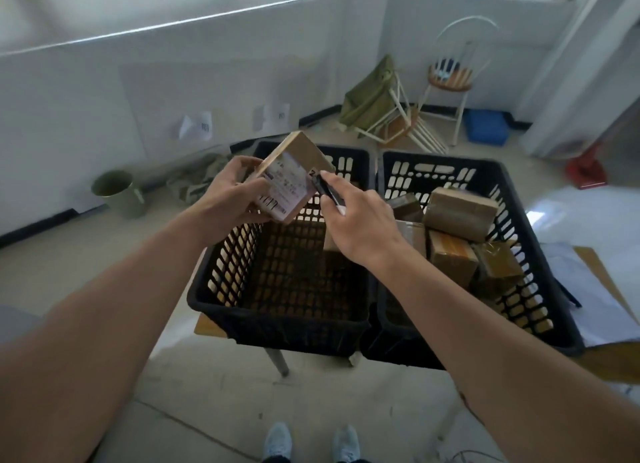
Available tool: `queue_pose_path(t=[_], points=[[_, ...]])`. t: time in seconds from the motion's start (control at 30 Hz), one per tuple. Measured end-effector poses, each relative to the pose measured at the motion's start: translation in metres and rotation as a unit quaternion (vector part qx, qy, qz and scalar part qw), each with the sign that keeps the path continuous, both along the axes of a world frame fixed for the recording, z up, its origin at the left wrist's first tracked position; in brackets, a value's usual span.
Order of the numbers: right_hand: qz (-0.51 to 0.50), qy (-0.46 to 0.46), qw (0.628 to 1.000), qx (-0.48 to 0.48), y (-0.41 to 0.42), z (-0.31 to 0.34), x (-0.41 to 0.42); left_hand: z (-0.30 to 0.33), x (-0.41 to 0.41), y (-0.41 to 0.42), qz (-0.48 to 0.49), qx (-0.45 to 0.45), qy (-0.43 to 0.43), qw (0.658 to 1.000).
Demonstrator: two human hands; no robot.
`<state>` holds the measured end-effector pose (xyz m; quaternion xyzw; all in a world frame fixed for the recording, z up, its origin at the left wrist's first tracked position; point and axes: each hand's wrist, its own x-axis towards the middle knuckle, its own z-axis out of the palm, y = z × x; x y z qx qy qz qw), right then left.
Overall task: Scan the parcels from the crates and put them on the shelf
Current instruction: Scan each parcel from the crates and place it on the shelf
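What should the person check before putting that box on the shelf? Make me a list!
1. Parcel held firmly by the left hand: ok.
2. Label facing the person: ok.
3. Black marker tip at the label, gripped by the right hand: ok.
4. Number finished: cannot tell.
5. Parcel scanned: cannot tell; no scanner in view.
6. Shelf free: cannot tell; out of view.
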<state>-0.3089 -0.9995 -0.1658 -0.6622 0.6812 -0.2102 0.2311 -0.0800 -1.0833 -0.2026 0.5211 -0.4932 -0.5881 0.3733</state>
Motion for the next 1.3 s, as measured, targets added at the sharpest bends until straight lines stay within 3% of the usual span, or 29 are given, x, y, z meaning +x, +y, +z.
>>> queue_pose_path(t=[0.3, 0.83, 1.03, 1.3], points=[[0.060, 0.035, 0.998, 0.001, -0.008, 0.038, 0.012, 0.029, 0.008, -0.027, 0.008, -0.028, 0.092, 0.995], [0.098, 0.018, 0.995, 0.018, -0.028, 0.076, 0.038, 0.057, 0.032, -0.060, 0.002, -0.149, 0.051, 0.988], [0.107, 0.012, 0.994, 0.022, -0.030, 0.083, 0.048, 0.070, 0.041, -0.059, -0.014, -0.158, 0.039, 0.987], [0.131, 0.016, 0.991, 0.018, -0.028, 0.091, 0.036, 0.090, 0.030, -0.040, 0.033, -0.157, 0.041, 0.986]])
